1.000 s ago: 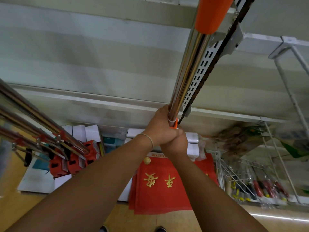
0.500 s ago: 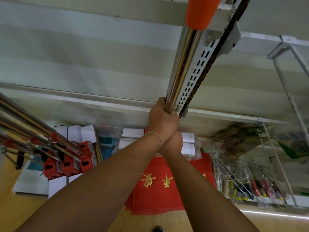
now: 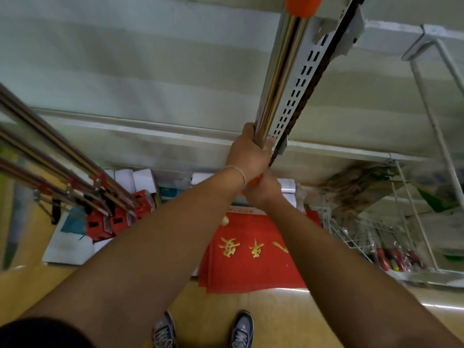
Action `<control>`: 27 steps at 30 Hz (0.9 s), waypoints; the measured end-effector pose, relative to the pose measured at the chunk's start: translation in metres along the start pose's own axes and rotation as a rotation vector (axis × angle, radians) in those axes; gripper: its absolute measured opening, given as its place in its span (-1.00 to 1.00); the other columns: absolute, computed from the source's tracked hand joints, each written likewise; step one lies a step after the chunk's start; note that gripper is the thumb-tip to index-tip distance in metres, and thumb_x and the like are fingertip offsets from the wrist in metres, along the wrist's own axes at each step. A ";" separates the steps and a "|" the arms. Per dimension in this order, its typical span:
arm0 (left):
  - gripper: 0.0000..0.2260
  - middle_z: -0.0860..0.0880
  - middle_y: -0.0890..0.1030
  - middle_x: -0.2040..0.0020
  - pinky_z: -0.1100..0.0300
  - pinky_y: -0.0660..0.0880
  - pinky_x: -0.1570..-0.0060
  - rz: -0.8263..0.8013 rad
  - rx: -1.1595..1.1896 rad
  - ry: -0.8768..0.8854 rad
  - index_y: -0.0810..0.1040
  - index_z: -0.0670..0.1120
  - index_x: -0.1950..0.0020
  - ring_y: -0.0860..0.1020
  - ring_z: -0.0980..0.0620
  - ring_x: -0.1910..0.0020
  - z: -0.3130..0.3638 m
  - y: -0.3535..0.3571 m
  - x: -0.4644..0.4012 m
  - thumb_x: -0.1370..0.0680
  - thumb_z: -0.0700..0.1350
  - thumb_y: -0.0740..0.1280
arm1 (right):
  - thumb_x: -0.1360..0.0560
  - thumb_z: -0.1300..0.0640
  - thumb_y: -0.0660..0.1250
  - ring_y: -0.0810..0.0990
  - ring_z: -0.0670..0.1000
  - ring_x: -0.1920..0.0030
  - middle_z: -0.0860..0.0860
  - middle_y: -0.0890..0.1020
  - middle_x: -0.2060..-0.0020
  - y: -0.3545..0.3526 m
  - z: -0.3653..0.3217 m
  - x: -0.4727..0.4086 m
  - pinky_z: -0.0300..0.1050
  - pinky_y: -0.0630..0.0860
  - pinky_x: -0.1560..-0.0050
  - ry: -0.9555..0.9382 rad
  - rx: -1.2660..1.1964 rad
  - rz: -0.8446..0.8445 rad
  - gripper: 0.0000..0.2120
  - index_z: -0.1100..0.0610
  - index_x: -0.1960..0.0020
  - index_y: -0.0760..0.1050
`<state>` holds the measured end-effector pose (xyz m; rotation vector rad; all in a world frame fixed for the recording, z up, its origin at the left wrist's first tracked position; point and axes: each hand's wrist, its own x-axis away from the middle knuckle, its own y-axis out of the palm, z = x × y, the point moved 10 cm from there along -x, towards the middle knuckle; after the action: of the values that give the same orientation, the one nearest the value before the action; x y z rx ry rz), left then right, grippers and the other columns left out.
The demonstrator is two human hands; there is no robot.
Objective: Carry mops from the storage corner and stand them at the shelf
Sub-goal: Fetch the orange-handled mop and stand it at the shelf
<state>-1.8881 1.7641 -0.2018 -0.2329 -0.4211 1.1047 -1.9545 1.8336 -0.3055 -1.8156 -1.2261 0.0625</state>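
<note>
I hold one mop upright in front of the white shelf [image 3: 155, 79]. Its shiny steel handle [image 3: 278, 71] rises to an orange grip [image 3: 301, 5] at the top edge. My left hand [image 3: 248, 154] grips the handle with fingers wrapped round it. Just below, my right hand [image 3: 263, 189] grips the same handle at an orange collar. The mop head is hidden behind my arms. Several other mops [image 3: 50, 162] with steel handles and red heads [image 3: 113, 219] lean at the left against the shelf.
A slotted white shelf upright [image 3: 298, 86] runs right behind the held handle. Red packets with gold characters [image 3: 251, 249] and white boxes [image 3: 130, 179] lie on the bottom shelf. A wire rack [image 3: 391, 222] with tools stands at the right. My shoes [image 3: 241, 330] are on the wooden floor.
My left hand has slid a little higher up the handle, away from the right hand. The view has tilted down, and my shoes now show.
</note>
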 end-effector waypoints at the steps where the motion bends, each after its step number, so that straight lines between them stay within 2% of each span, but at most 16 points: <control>1: -0.70 0.03 0.54 0.03 0.21 0.39 0.01 -0.020 -0.017 -0.008 0.38 -0.04 -0.19 0.54 0.00 0.01 0.000 0.001 0.001 -0.56 0.06 0.35 | -0.07 -0.44 0.18 0.57 0.24 -0.12 0.12 0.59 -0.12 0.000 0.003 0.000 0.14 0.54 -0.12 -0.009 -0.013 0.001 -0.04 0.07 -0.34 0.37; 3: -0.57 0.00 0.56 -0.04 0.21 0.39 0.00 -0.071 -0.049 -0.027 0.36 -0.06 -0.25 0.55 -0.03 -0.07 -0.001 0.003 0.003 -0.52 0.12 0.39 | -0.10 -0.46 0.21 0.57 0.24 -0.13 0.13 0.57 -0.16 -0.003 0.002 0.005 0.23 0.55 -0.12 -0.029 -0.039 0.015 0.00 0.06 -0.41 0.29; 5: -0.38 -0.06 0.55 -0.23 0.21 0.37 -0.06 -0.118 -0.080 -0.057 0.30 -0.09 -0.38 0.52 -0.07 -0.21 -0.006 0.003 0.006 -0.47 0.17 0.43 | -0.14 -0.45 0.19 0.58 0.22 -0.12 0.14 0.57 -0.17 -0.004 0.000 0.007 0.19 0.57 -0.09 -0.048 -0.046 0.026 -0.01 0.08 -0.43 0.26; 7: -0.25 -0.08 0.52 -0.33 0.19 0.36 -0.13 -0.149 -0.109 -0.092 0.22 -0.11 -0.45 0.48 -0.09 -0.30 -0.015 0.001 0.014 -0.44 0.19 0.45 | -0.17 -0.43 0.11 0.59 0.21 -0.10 0.14 0.58 -0.14 -0.003 -0.001 0.007 0.12 0.57 -0.06 -0.068 0.008 0.034 -0.04 0.11 -0.41 0.31; 9: -0.32 -0.07 0.56 -0.28 0.16 0.39 -0.13 -0.161 -0.128 -0.105 0.26 -0.09 -0.41 0.51 -0.08 -0.28 -0.024 -0.001 0.024 -0.45 0.19 0.44 | -0.26 -0.36 0.10 0.58 0.23 -0.09 0.16 0.58 -0.12 -0.007 -0.003 0.018 0.14 0.57 -0.06 -0.073 0.020 0.047 -0.15 0.15 -0.38 0.35; 11: -0.48 -0.09 0.59 -0.20 0.15 0.42 -0.09 -0.163 -0.141 -0.093 0.34 -0.09 -0.33 0.54 -0.11 -0.23 -0.031 -0.006 0.034 -0.52 0.17 0.37 | -0.43 -0.20 0.18 0.54 0.27 -0.14 0.22 0.55 -0.15 -0.019 -0.013 0.043 0.17 0.53 -0.12 -0.063 -0.015 0.070 -0.37 0.20 -0.35 0.36; 13: -0.49 -0.18 0.55 -0.27 0.10 0.42 -0.14 -0.180 -0.180 -0.084 0.32 -0.15 -0.40 0.51 -0.15 -0.26 -0.036 -0.012 0.044 -0.59 0.15 0.28 | -0.57 -0.07 0.21 0.51 0.28 -0.18 0.24 0.54 -0.19 -0.031 -0.016 0.056 0.13 0.50 -0.14 -0.062 -0.047 0.105 -0.54 0.20 -0.34 0.38; 15: -0.46 -0.22 0.49 -0.35 0.06 0.41 -0.25 -0.203 -0.235 -0.083 0.24 -0.17 -0.49 0.48 -0.17 -0.31 -0.041 -0.020 0.052 -0.63 0.13 0.19 | -0.61 -0.04 0.21 0.52 0.27 -0.19 0.23 0.55 -0.17 -0.039 -0.017 0.063 0.05 0.46 -0.08 -0.069 -0.051 0.129 -0.61 0.19 -0.32 0.40; 17: -0.50 -0.23 0.46 -0.38 0.05 0.39 -0.32 -0.196 -0.265 -0.078 0.23 -0.17 -0.52 0.45 -0.18 -0.35 -0.042 -0.030 0.059 -0.66 0.07 0.13 | -0.61 -0.02 0.22 0.50 0.26 -0.23 0.22 0.54 -0.21 -0.045 -0.018 0.070 0.05 0.45 -0.13 -0.078 -0.050 0.126 -0.60 0.17 -0.35 0.38; 20: -0.60 -0.23 0.46 -0.38 0.11 0.34 -0.28 -0.160 -0.312 -0.064 0.30 -0.18 -0.48 0.42 -0.17 -0.36 -0.038 -0.048 0.069 -0.69 -0.02 0.08 | -0.62 0.04 0.23 0.43 0.23 -0.35 0.21 0.45 -0.35 -0.052 -0.021 0.084 0.07 0.38 -0.29 -0.076 -0.027 0.103 -0.54 0.16 -0.47 0.29; 23: -0.61 -0.21 0.41 -0.43 0.07 0.31 -0.35 -0.167 -0.327 -0.048 0.27 -0.15 -0.50 0.38 -0.17 -0.40 -0.034 -0.064 0.082 -0.70 -0.05 0.05 | -0.63 0.07 0.21 0.35 0.21 -0.43 0.19 0.37 -0.44 -0.055 -0.022 0.100 0.06 0.33 -0.37 -0.065 -0.019 0.092 -0.49 0.15 -0.53 0.21; 27: -0.59 -0.19 0.37 -0.47 0.03 0.32 -0.39 -0.193 -0.362 -0.042 0.22 -0.13 -0.54 0.39 -0.18 -0.39 -0.030 -0.084 0.098 -0.70 -0.05 0.04 | -0.64 0.11 0.18 0.32 0.22 -0.46 0.20 0.32 -0.48 -0.056 -0.031 0.122 0.05 0.32 -0.38 -0.064 -0.008 0.096 -0.47 0.16 -0.56 0.16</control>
<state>-1.7694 1.8165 -0.1759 -0.4780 -0.6680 0.8398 -1.9175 1.9105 -0.1972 -1.8921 -1.1838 0.1709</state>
